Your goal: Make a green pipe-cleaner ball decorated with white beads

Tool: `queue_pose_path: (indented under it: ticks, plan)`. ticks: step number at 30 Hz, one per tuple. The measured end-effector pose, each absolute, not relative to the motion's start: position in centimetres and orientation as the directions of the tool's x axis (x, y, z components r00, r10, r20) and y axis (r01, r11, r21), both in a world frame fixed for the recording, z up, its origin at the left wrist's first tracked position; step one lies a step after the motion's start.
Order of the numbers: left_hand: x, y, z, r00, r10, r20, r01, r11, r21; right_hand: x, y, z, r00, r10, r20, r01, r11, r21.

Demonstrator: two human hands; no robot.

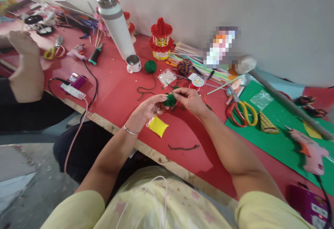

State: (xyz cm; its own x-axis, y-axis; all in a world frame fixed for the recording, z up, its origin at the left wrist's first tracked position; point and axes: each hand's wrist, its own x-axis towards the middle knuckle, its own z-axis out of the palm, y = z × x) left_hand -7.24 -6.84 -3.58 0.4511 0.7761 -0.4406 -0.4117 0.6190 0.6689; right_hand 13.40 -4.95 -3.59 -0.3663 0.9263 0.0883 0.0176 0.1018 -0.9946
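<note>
Between my two hands, over the red table point(188, 128), is a small green yarn piece point(170, 100). My left hand point(152, 108) pinches its left side between thumb and fingers. On its right side, my right hand point(190, 99) has thumb and forefinger pressed together at the yarn. A thin, needle-like thing shows just below the piece, too small to make out fully. A yellow packet point(158, 126) lies just below my left hand. Beyond my hands are a green yarn ball point(150, 66) with a loose strand and a bag of white beads point(167, 78).
A tall white bottle point(116, 27) and a metal cup point(133, 64) stand at the back left. Scissors point(241, 112), a green sheet point(273, 145) and a pink glue gun point(309, 150) lie right. Another person's hand point(24, 44) is at far left. A power cable crosses the left edge.
</note>
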Motion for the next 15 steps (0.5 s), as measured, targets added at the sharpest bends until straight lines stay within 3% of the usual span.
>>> queue_pose_path:
  ticks: [10,15]
  plan:
    - [-6.73,-6.94,-4.30,0.303,0.859,-0.413,-0.354,0.504,0.788,13.20,-5.09,-3.40,-0.340,0.932,0.123,0.096,0.165,-0.982]
    - [-6.63,-6.98,-4.12,0.277,0.879,-0.389,-0.321,0.466,0.824,13.03,-5.38,-3.18,-0.326,0.945,-0.032,0.096,0.000,-0.995]
